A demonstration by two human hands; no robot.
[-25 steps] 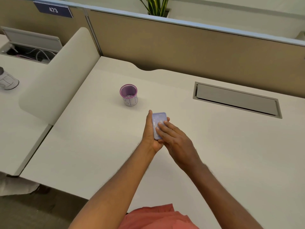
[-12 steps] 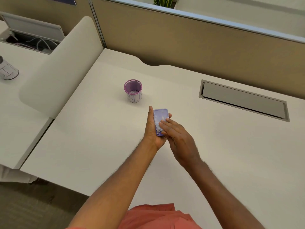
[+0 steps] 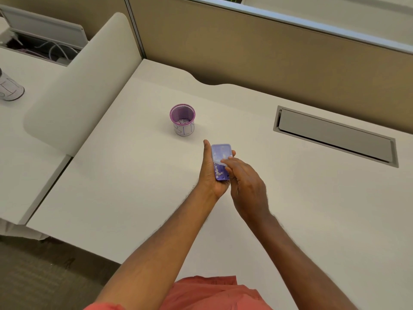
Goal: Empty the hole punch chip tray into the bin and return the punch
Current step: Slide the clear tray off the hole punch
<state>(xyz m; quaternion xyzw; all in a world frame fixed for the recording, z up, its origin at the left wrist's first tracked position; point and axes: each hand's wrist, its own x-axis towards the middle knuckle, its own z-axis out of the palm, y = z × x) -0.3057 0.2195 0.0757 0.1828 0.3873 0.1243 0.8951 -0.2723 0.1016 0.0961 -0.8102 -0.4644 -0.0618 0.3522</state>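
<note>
A small purple hole punch (image 3: 220,155) lies underside up in my left hand (image 3: 210,173), above the middle of the white desk (image 3: 125,184). My right hand (image 3: 244,184) rests on it, fingertips on the translucent chip tray cover, which is partly lifted at the near end. White paper chips show inside the near end of the punch. A small purple mesh bin (image 3: 182,119) with a white label stands on the desk beyond my hands, apart from them, with white chips in its bottom.
A grey cable hatch (image 3: 335,136) is set into the desk at the right. A tan partition wall (image 3: 268,57) runs along the back. A white curved divider (image 3: 82,81) separates a neighbouring desk with a white cup (image 3: 10,89) at the far left.
The tray cover has come open at the near end, showing the chips. Both hands stay together on the punch, near the same place on the desk; the camera tilted down slightly.
</note>
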